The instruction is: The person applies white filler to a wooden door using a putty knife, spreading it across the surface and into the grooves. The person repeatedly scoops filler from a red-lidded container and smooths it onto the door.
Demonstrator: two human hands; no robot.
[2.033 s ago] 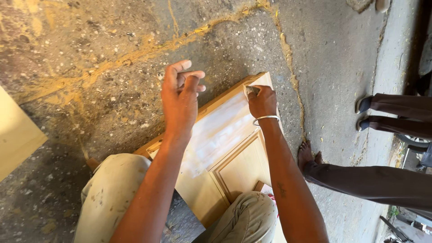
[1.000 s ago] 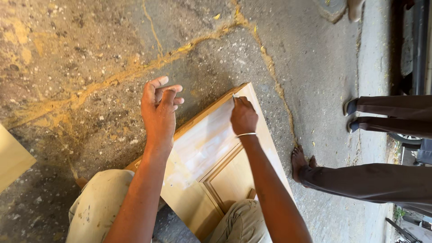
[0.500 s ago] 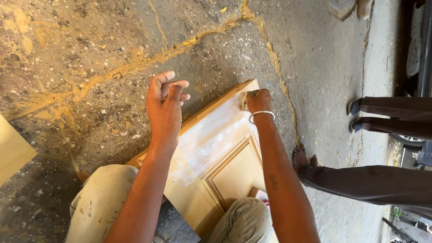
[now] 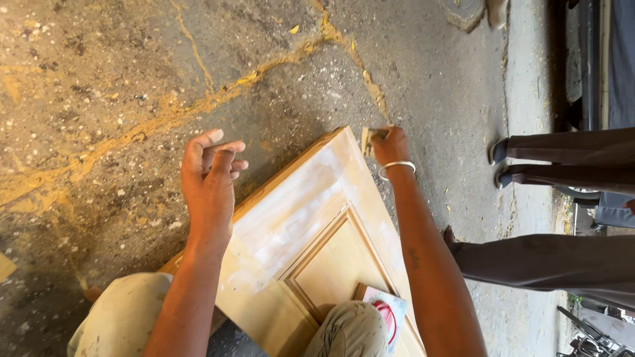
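A light wooden door panel point(image 4: 311, 231) with a raised inner frame lies on the concrete floor between my knees, its upper part smeared with whitish filler. My right hand point(image 4: 390, 145), with a metal bangle on the wrist, is closed on a small pale sanding pad point(image 4: 368, 139) at the panel's far corner. My left hand point(image 4: 210, 178) hovers over the panel's left edge, fingers loosely curled with nothing in them.
Another person's trousered legs point(image 4: 562, 158) and shoes stand at the right, very close to the panel. A small white and red packet point(image 4: 385, 311) lies on the panel near my knee. The rough concrete floor point(image 4: 132, 79) has yellow streaks.
My right hand has slid with the pad along the top edge to the panel's far corner. My left hand has stayed lifted by the left edge, fingers curling slightly.
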